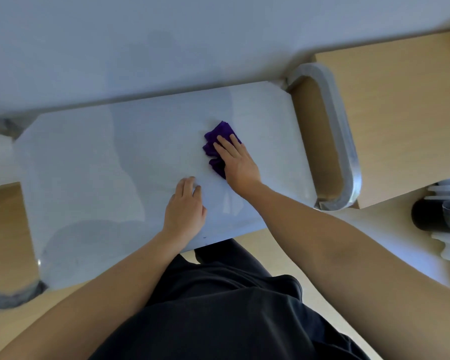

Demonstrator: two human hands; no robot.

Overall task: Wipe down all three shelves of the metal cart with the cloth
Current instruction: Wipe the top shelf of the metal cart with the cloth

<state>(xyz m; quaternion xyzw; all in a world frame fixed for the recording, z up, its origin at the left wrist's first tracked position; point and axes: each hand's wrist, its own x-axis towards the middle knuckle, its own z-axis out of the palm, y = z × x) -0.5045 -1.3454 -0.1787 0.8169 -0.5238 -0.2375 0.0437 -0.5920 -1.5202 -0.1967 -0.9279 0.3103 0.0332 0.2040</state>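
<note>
Looking straight down from the head camera, I see the top shelf (89,165) of the metal cart filling the middle of the frame, pale and glossy with faint reflections.

The cloth (216,141), purple and bunched, lies on the right half of that shelf, away from every edge. The right hand (238,162) lies flat on top of it with its fingers straight and together, pressing down and not curled round it. Cloth shows beyond the fingertips and along the hand's left side.

The left hand (185,211) rests on bare shelf just beside the right wrist, nearer the front edge. Its fingers are loosely bent with the tips on the metal, and it holds nothing.

A tubular handle loop (340,131) stands at the cart's right end. A second loop (8,297) curves at the lower left.

Wood floor (400,113) shows around the cart, and dark clothing (231,307) fills the bottom of the frame. At far right is a black cylindrical object (426,214) beside white items I cannot identify.
</note>
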